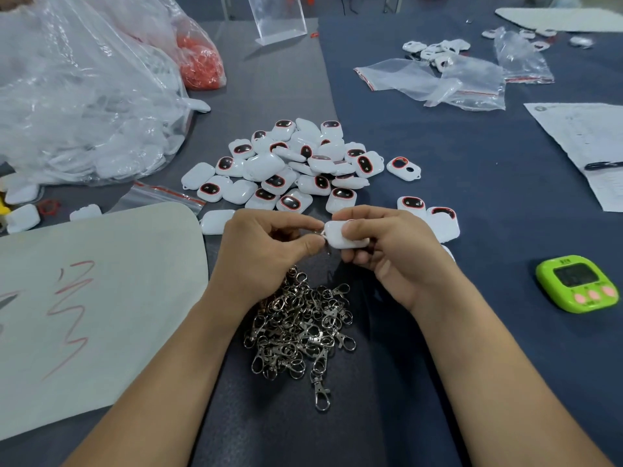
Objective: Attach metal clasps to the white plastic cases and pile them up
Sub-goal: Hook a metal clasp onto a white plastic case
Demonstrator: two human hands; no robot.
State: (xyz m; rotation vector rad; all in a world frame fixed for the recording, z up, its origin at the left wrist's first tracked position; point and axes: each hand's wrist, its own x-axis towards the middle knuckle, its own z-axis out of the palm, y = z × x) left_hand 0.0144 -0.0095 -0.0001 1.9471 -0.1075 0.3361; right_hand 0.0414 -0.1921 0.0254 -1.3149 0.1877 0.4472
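Clasps [300, 332], silvery swivel hooks in a tangled heap, lie nearest on the dark surface [488, 197], between the forearms. Just above them the left hand [266, 251] pinches a single clasp [319, 233], mostly hidden, between thumb and forefinger at the end of a white case [337, 235]. The case is smooth and rounded, and the right hand [387, 254] grips it with curled fingers. A pale sheet [101, 298] borders the left side. A green timer [578, 284] sits well apart on the right, with bare surface between. Beyond the hands, a pile of cases [290, 163] shows dark, red-rimmed windows. A big plastic bag [84, 96] crowds the far left.
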